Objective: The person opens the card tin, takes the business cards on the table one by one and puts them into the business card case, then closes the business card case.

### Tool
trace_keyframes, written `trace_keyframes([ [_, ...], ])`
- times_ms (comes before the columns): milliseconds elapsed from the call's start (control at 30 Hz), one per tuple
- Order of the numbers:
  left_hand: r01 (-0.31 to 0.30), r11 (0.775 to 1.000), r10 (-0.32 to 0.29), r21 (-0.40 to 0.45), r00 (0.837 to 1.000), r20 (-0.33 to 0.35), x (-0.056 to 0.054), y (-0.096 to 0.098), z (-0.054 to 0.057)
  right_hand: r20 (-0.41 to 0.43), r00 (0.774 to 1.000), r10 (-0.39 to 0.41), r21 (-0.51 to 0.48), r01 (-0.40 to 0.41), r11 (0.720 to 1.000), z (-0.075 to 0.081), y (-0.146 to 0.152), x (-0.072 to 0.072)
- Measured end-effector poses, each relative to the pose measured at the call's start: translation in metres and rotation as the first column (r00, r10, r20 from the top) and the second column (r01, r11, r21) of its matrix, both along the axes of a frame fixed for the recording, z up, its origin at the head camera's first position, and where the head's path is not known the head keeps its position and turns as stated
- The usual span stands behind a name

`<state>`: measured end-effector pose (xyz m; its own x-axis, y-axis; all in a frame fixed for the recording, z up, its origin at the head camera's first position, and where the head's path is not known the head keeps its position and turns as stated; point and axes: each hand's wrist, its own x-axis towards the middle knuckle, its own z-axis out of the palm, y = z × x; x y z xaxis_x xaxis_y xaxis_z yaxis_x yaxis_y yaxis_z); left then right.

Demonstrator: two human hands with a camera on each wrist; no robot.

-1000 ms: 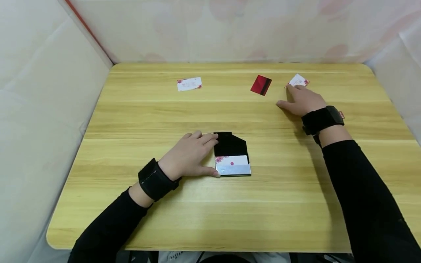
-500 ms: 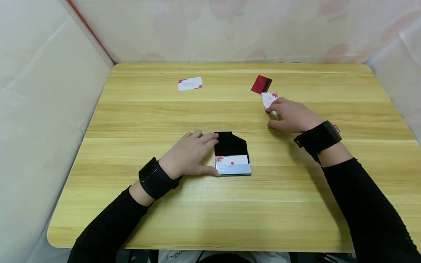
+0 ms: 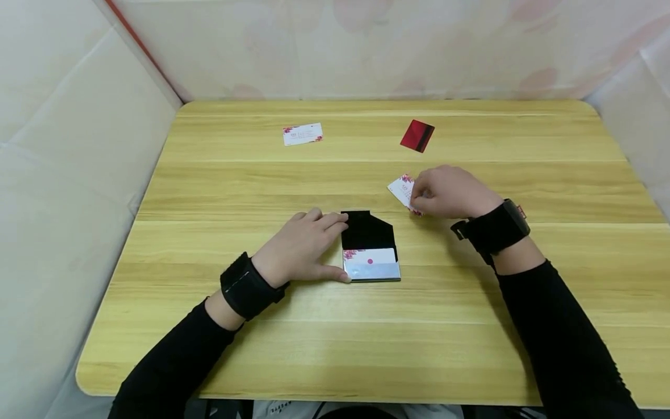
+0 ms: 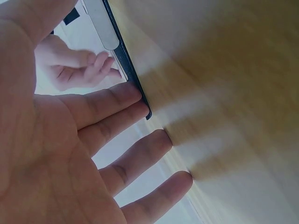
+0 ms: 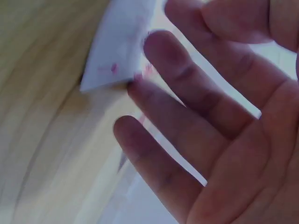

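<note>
A black-and-silver card case lies with its flap folded back, a white business card with pink flowers showing in its pocket. My left hand rests along the case's left side, thumb at the lower corner and fingertips on the flap. In the left wrist view those fingers are fairly straight against the case's dark edge. Beyond the case to the right, my right hand pinches a second flowered business card, held tilted. The right wrist view shows this card's pale back blurred past the fingers.
Toward the far edge of the wooden table lie a third flowered business card on the left and a red card with a black stripe on the right. Pale cloth walls stand behind and at both sides.
My right hand has picked the business card up from the far right and carried it left and nearer, past the red card, toward the case. The left hand and the case have stayed put.
</note>
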<state>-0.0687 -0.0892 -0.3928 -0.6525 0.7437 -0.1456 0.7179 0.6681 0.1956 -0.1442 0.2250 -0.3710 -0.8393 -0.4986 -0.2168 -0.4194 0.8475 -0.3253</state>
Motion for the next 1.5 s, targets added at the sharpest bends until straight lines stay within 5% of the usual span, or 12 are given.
trace_keyframes([
  [300, -0.005, 1.000, 0.005, -0.007, 1.000, 0.003, 0.000, 0.000, 0.000, 0.011, 0.986, -0.169, 0.020, 0.169, 0.985, 0.004, -0.004, 0.003],
  [633, -0.013, 1.000, 0.013, 0.003, 1.000, 0.013, 0.004, -0.005, 0.000, -0.070, 0.972, -0.225, 0.115, 0.232, 0.966, -0.007, -0.017, 0.012],
  [1100, -0.008, 1.000, 0.008, 0.001, 1.000, 0.011, 0.007, -0.008, 0.000, -0.127, 0.956, -0.264, -0.011, 0.265, 0.964, -0.002, -0.019, 0.013],
  [1500, -0.008, 1.000, 0.008, 0.012, 1.000, 0.004, 0.006, -0.008, -0.001, -0.278, 0.938, -0.207, -0.193, 0.157, 0.969, 0.005, -0.030, 0.021],
])
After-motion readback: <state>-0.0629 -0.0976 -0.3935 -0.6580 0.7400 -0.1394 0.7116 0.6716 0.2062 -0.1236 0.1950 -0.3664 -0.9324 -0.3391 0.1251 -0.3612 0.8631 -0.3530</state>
